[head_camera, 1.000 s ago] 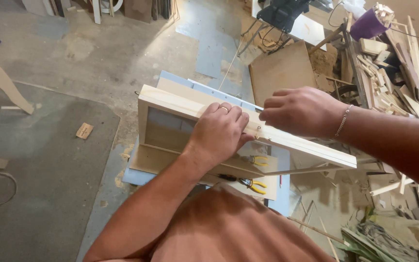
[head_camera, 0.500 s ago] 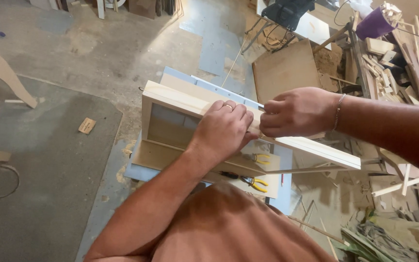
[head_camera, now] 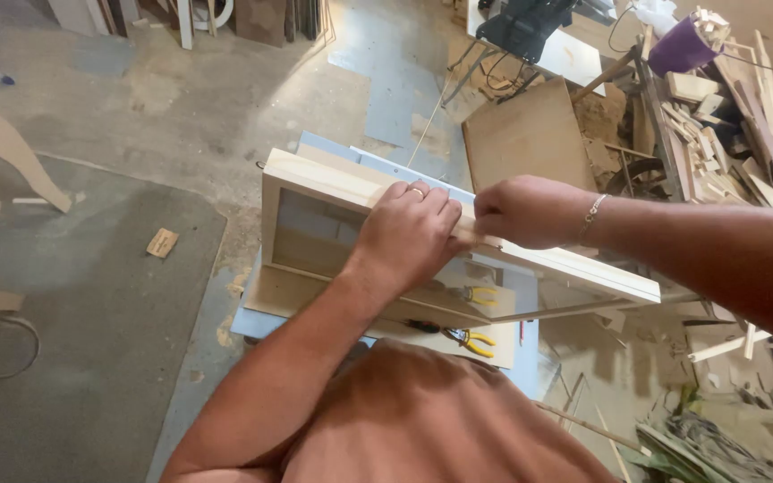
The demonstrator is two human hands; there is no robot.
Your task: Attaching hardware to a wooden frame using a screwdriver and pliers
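Observation:
A pale wooden frame with a glass or mirror pane stands on edge on a small blue work table. My left hand, with a ring on one finger, presses down on the frame's top rail near its middle. My right hand, wearing a thin bracelet, is closed on the same rail just to the right, touching the left hand's fingertips. What the right fingers pinch is hidden. Yellow-handled pliers lie on the table under the frame.
A brown board leans behind the table. Wood offcuts and slats pile up at the right, with more scraps on the floor below. A grey mat with a small wood block covers the floor at left.
My right hand has slid left along the top rail until it meets my left hand. The frame itself has barely moved.

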